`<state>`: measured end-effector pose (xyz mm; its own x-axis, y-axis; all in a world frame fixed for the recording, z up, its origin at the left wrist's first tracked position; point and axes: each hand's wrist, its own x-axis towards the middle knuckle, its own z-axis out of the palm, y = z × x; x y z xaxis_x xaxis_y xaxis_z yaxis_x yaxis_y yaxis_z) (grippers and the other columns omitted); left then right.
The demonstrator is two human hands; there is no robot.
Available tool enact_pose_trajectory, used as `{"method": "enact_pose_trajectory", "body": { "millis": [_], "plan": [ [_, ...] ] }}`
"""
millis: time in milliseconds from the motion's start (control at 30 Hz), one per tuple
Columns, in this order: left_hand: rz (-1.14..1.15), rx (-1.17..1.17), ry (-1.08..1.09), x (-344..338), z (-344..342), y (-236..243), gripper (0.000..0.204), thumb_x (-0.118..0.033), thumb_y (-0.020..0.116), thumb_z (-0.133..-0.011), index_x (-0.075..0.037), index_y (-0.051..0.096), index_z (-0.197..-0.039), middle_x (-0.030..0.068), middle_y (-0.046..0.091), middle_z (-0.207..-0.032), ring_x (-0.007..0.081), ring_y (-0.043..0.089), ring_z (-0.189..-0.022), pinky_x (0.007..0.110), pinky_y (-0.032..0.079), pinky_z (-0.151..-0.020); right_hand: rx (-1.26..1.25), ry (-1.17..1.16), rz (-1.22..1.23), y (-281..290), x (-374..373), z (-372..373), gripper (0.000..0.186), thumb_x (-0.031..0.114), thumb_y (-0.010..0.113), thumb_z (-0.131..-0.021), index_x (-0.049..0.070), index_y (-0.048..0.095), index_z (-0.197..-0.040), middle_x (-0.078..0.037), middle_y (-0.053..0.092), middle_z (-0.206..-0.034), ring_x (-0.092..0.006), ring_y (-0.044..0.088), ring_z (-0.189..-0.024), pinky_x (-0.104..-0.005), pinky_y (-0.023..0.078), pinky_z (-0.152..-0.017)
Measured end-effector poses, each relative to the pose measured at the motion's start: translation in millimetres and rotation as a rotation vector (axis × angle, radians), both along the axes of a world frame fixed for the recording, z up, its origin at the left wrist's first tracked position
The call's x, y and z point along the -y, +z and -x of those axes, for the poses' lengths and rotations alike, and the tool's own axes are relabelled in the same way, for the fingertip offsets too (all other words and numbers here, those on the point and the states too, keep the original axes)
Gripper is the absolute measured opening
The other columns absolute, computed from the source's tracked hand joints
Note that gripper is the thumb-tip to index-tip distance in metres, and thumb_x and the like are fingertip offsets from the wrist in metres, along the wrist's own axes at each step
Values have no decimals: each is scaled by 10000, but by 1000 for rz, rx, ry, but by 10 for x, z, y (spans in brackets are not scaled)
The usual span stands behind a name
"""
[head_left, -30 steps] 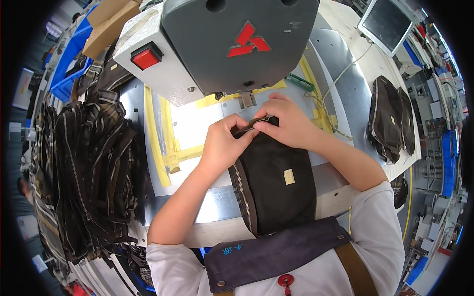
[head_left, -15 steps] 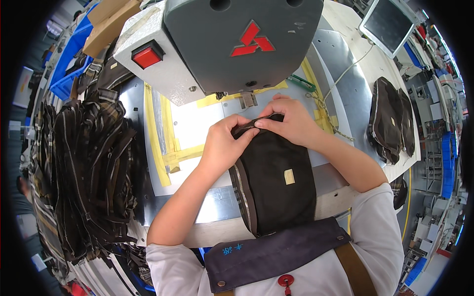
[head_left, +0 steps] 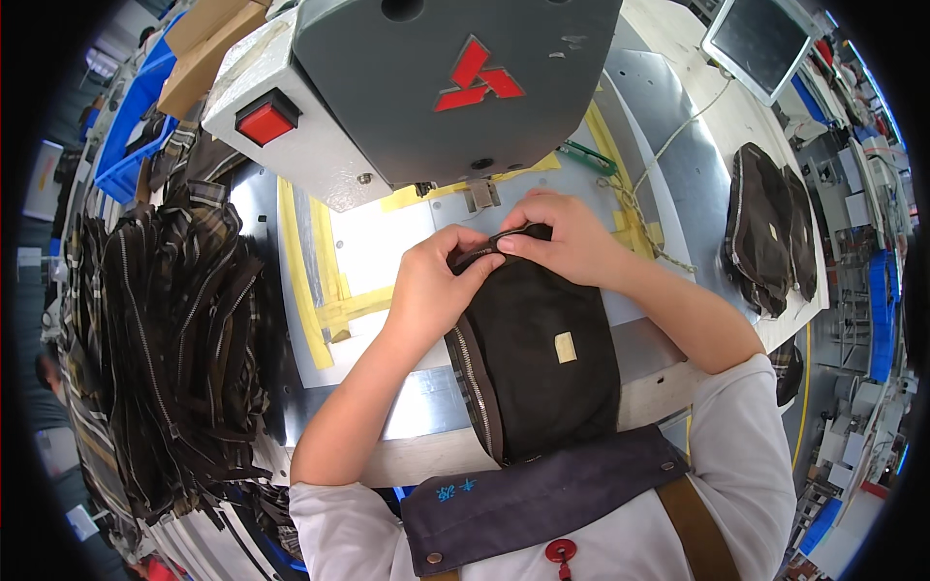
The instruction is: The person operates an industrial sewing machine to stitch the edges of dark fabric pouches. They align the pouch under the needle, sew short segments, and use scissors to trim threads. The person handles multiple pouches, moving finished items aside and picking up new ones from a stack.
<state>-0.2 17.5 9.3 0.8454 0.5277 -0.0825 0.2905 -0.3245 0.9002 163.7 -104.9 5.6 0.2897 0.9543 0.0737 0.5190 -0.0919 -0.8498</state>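
A dark brown fabric pouch [head_left: 542,373] with a metal zipper along its left side and a small cream label lies in front of me, its near end against my apron. My left hand [head_left: 436,281] pinches the pouch's far edge between thumb and fingers. Close beside it, my right hand [head_left: 567,237] grips the same edge, thumb on top. Between the thumbs the edge is folded up, with part of a zipper showing. Both hands are just below the head of a grey sewing machine [head_left: 436,136], over its work plate.
Many dark zippered pouches [head_left: 174,339] are heaped at the left. Two finished-looking pouches [head_left: 760,232] lie at the right. Yellow tape [head_left: 320,281] frames the work plate. Green thread snips [head_left: 588,158] with a cord rest behind my right hand. A screen [head_left: 760,44] stands far right.
My view has shifted slightly, so the machine head sits a little further left. Both hands keep their hold on the pouch's far edge, with barely any movement.
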Motion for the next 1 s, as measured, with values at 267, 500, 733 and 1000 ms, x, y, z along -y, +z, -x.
{"method": "enact_pose_trajectory", "body": {
  "millis": [267,500,733,1000],
  "plan": [
    [-132,72,1,25,15,11,126,-75,742,-807,3,649,-841,94,657,-741,177,631,-673,284,500,-656,156,69,-120,-39,-14,27,150,189,726,-806,69,686,-885,-42,670,-858,-223,600,-874,-397,418,-949],
    [-395,321,-23,20,46,-82,139,19,735,-726,-36,635,-806,76,612,-766,244,621,-649,321,493,-572,567,153,-453,63,64,19,97,166,725,-784,119,672,-851,12,638,-845,-170,605,-829,-460,376,-1013],
    [-547,446,-23,36,41,-99,321,78,714,-633,-86,657,-902,50,595,-770,230,613,-633,321,493,-531,888,175,-697,93,135,58,104,123,698,-766,115,687,-869,24,640,-886,-130,612,-873,-449,396,-984],
    [-411,346,-53,18,43,-58,171,22,735,-699,-52,662,-836,66,596,-759,229,611,-639,319,482,-559,759,98,-579,30,87,63,95,159,697,-795,101,686,-870,3,641,-847,-153,612,-829,-429,384,-1000]
  ]
}}
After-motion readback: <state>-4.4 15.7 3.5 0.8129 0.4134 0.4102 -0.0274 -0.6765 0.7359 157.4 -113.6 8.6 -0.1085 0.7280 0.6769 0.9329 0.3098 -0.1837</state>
